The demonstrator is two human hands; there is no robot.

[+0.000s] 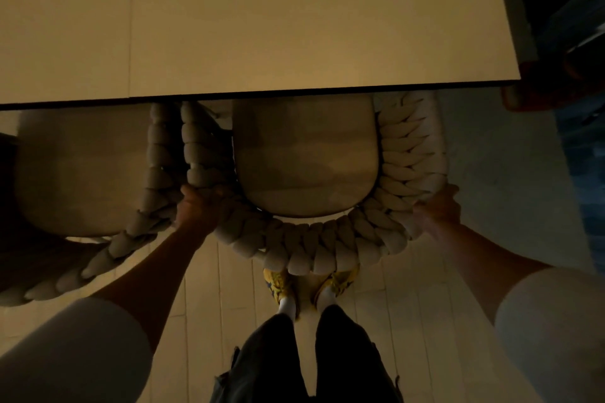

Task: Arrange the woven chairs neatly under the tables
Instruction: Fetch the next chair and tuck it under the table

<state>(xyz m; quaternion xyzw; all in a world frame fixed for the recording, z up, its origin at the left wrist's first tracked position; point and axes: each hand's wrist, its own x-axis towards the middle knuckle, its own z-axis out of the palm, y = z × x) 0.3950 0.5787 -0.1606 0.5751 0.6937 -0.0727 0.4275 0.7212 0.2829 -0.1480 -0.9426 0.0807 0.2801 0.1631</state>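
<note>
- Centre frame: left hand (199, 206) and right hand (438, 206), fingers closed on the woven chair (314, 249) backrest, seat partly under the bench (262, 26).
- Best pushed evenly, straight, clear of the neighbouring chair (82, 170) at left.

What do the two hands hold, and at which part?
Both hold one woven chair by its braided backrest rim: the left hand at the rim's left curve, the right hand at its right curve.

Single head-worn view, steeply downward and close over table (229, 26) edge and floor (458, 288).
</note>
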